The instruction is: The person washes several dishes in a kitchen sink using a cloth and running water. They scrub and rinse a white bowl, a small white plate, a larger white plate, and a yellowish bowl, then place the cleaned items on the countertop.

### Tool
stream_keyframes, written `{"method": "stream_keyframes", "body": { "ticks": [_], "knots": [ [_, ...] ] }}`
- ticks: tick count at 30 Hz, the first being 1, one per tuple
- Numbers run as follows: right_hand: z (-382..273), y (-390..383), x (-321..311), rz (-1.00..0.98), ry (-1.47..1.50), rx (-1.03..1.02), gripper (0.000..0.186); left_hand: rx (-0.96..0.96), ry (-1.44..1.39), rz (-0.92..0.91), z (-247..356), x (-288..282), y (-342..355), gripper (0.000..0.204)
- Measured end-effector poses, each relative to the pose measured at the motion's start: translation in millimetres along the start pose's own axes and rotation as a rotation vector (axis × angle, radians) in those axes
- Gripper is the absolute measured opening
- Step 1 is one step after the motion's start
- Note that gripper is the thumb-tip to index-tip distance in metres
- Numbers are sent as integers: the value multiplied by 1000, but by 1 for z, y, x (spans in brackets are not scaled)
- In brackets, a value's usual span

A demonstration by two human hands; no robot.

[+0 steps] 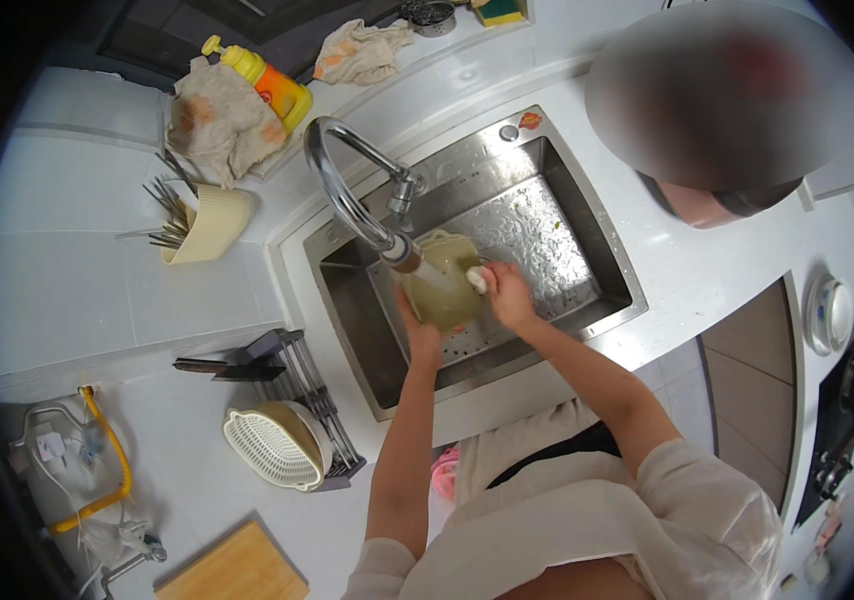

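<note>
We see the pale green bowl (444, 285) in the steel sink (587, 225) under the faucet (347, 190), our left hand (419, 335) gripping its near rim, our right hand (509, 295) pinching a white sponge (476, 279) against its right side, a colander (277, 447) well left.

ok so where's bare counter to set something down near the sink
Bare white counter lies left of the sink, between the utensil holder and the dish rack. Another strip runs right of the sink, below the blurred patch. The back ledge is crowded with a soap bottle and rags. Both hands, left hand and right hand, fill the basin with the bowl.
</note>
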State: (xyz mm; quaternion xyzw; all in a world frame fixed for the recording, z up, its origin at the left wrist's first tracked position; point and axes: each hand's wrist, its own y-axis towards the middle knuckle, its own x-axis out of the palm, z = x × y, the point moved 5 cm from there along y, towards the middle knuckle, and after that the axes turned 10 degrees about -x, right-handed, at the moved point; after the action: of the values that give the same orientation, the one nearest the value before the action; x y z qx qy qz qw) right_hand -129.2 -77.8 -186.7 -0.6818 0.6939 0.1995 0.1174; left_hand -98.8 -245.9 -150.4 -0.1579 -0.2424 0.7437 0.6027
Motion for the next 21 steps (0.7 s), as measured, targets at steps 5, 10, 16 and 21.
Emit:
{"method": "stream_keyframes", "body": {
  "ticks": [5, 10, 16, 21],
  "knots": [
    [-25, 16, 30, 240, 491, 140, 17, -290, -283, -56, -2, 18, -16, 85],
    [5, 28, 71, 429, 732, 203, 20, -467, -318, -191, -37, 21, -10, 92],
    [-54, 2, 60, -91, 570, -154, 29, -564, -320, -322, -55, 7, 3, 86],
    [-45, -10, 57, -579, 313, -131, 22, -460, -348, -366, -29, 1, 2, 90]
  ]
}}
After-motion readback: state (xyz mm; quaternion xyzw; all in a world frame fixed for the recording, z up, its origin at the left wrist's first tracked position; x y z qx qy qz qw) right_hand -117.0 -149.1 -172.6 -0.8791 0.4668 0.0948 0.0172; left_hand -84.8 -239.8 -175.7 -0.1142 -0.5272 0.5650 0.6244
